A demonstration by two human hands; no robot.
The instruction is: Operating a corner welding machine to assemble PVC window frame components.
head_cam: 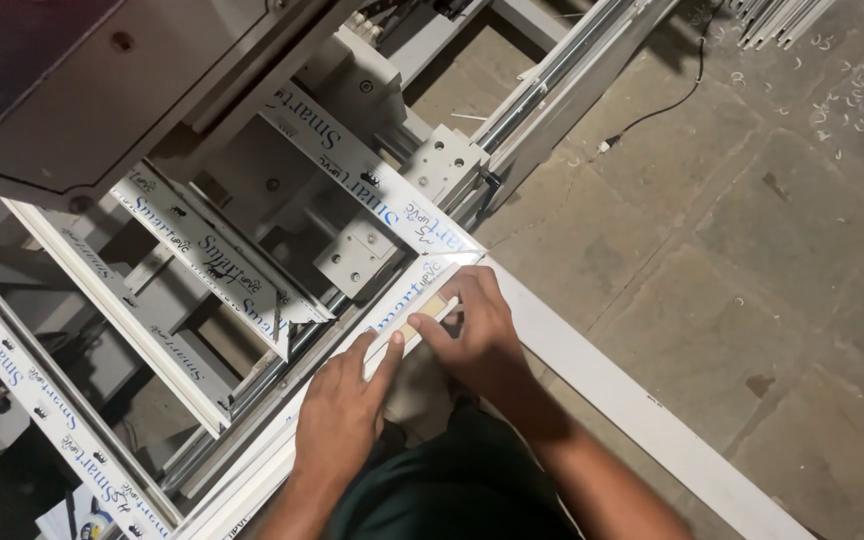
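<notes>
My left hand [344, 415] and right hand [477, 335] rest on a white window frame [592, 375] patterned with repeating blue lettering on its protective film. Under my fingers lies 1 small tan strip [430, 312]. The machine [252, 190] behind is pale grey metal. The floor [752, 230] is dull brown-grey, flecked with white shavings [857, 100] and crossed by 1 black cable [662, 105]. My clothing [462, 485] is dark green.
</notes>
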